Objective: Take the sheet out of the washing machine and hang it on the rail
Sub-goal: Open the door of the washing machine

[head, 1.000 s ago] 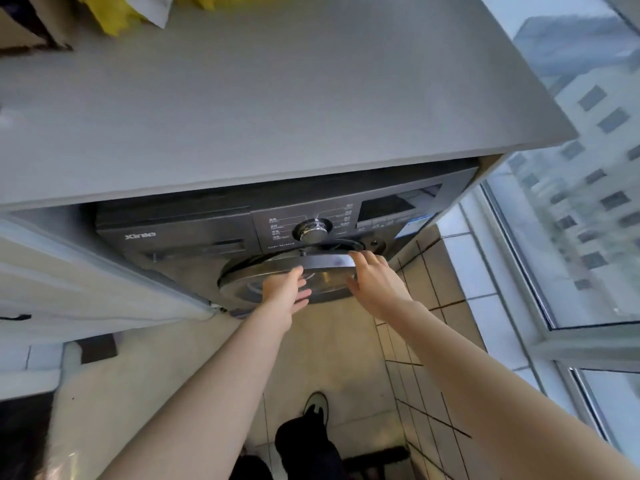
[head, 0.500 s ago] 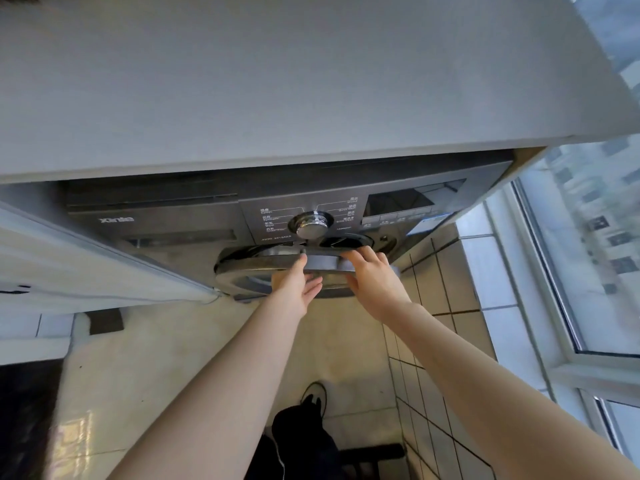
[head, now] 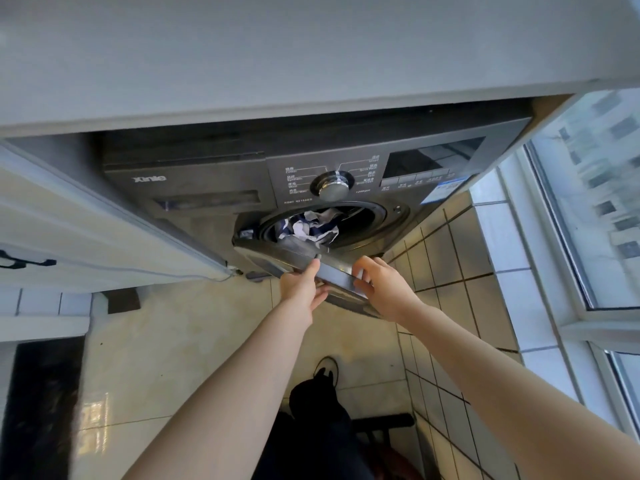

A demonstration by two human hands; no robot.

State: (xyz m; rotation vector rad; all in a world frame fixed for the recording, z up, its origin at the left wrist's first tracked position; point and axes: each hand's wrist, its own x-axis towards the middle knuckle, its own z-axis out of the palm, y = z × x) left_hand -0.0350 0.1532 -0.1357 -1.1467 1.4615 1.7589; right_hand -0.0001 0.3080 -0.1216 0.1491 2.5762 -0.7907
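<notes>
A dark grey front-loading washing machine [head: 214, 188] sits under a pale counter. Its round door [head: 277, 256] stands swung partly out toward me, hinged at the left. Inside the drum opening lies a crumpled sheet [head: 311, 226], white with dark blue patches. My left hand [head: 301, 289] grips the door's outer edge, thumb on top and fingers beneath. My right hand [head: 384, 289] holds the same edge further right, fingers curled over the rim. No rail is in view.
The grey counter [head: 311, 57] overhangs the machine. A white cabinet door [head: 86, 230] stands at the left. A tiled low wall [head: 450, 271] and a large window [head: 588, 202] run along the right. My dark-trousered legs and a shoe [head: 325, 372] stand on the beige floor.
The door was nearly closed a second ago; both hands have pulled it open toward me. The drum and the sheet inside have come into view.
</notes>
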